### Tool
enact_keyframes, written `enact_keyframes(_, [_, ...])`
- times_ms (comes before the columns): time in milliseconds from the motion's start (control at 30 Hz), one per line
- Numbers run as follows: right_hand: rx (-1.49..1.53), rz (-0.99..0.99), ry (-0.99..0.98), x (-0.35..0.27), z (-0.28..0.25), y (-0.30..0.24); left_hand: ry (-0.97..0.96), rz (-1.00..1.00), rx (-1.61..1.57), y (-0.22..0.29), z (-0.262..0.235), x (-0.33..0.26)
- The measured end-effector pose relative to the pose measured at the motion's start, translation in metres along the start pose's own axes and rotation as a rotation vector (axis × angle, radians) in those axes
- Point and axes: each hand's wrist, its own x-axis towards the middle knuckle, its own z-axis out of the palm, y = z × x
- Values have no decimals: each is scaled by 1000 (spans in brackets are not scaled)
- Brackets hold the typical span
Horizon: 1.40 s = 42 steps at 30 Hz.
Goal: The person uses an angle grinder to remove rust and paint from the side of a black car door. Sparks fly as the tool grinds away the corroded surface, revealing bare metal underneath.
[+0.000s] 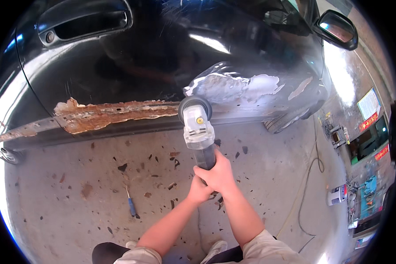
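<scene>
Both-handed: left hand (199, 191), right hand (218, 174) fingers wrapped round angle grinder (199, 132) at rusted door sill (114, 115).

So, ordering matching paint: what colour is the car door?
Glossy black car door, rust-brown along its lower edge; head view.

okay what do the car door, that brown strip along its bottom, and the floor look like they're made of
Car door: seemingly sheet metal under glossy dark paint; it mirrors light sharply.
Brown strip: looks like rusted bare metal, rough, flaky and orange-brown; the pale patches beside it may be filler or primer.
Floor: probably concrete, matte grey, stained and littered with flakes.
</scene>
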Motion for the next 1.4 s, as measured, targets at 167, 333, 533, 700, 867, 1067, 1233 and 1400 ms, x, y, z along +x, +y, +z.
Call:
enact_keyframes(167, [-51,90,-21,4,-5,-1,-158,-125,11,16,-6,13])
enact_keyframes(333, [-24,55,-49,3,0,-5,-42,-27,-9,6,-1,0])
enact_keyframes(533, [-43,73,-88,3,3,-17,6,-96,-81,20,-2,-1])
enact_keyframes(700, [-152,15,-110,11,4,-33,51,-38,-129,20,4,3])
enact_keyframes(867, [-192,30,-189,8,9,-31,162,-26,-236,15,9,-2])
enact_keyframes(1067, [-183,35,-128,6,6,-29,64,-38,-131,27,10,-2])
enact_keyframes(1233, [-248,31,-187,11,7,-45,106,-52,-80,21,10,3])
enact_keyframes(1400, [-229,30,-162,7,2,-37,157,-22,-143,25,21,0])
